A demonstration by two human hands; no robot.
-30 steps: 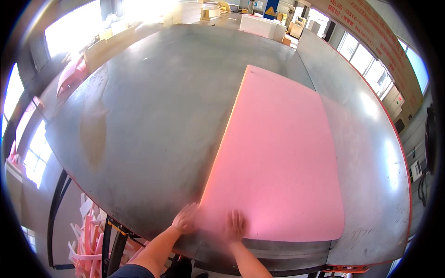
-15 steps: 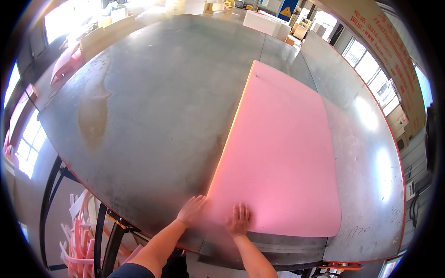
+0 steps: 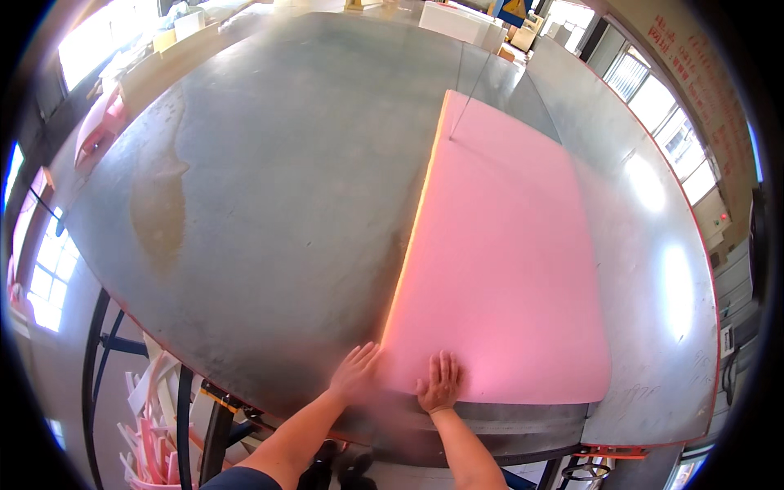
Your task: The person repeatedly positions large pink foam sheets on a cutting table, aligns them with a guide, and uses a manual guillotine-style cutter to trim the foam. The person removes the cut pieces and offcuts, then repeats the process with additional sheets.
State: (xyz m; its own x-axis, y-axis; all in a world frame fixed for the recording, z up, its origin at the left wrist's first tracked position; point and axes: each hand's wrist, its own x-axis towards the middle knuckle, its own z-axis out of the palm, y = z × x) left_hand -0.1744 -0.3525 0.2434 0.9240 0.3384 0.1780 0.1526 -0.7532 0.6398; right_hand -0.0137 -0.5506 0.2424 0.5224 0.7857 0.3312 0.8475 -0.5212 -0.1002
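A large pink foam sheet [image 3: 506,253] lies flat on the right part of a wide grey metal table [image 3: 278,188]. Its left edge shows as a bright yellowish line. My left hand [image 3: 356,372] is at the sheet's near left corner, fingers stretched out against the edge. My right hand [image 3: 441,382] rests flat on top of the sheet by its near edge, fingers out. Neither hand grips anything. A whitish blur covers the sheet's near left corner, so its outline there is unclear.
A thin dark wire or rod [image 3: 460,113] reaches over the sheet's far end. Pink and white foam strips [image 3: 151,441] are heaped below the table at the left. White blocks [image 3: 461,23] stand beyond the far edge. A brown stain [image 3: 159,212] marks the table's left side.
The view has shifted a little. Both hands and the sheet's near left corner appear slightly farther right, with the hands keeping their places on the sheet. The thin dark line at the far end shows more clearly.
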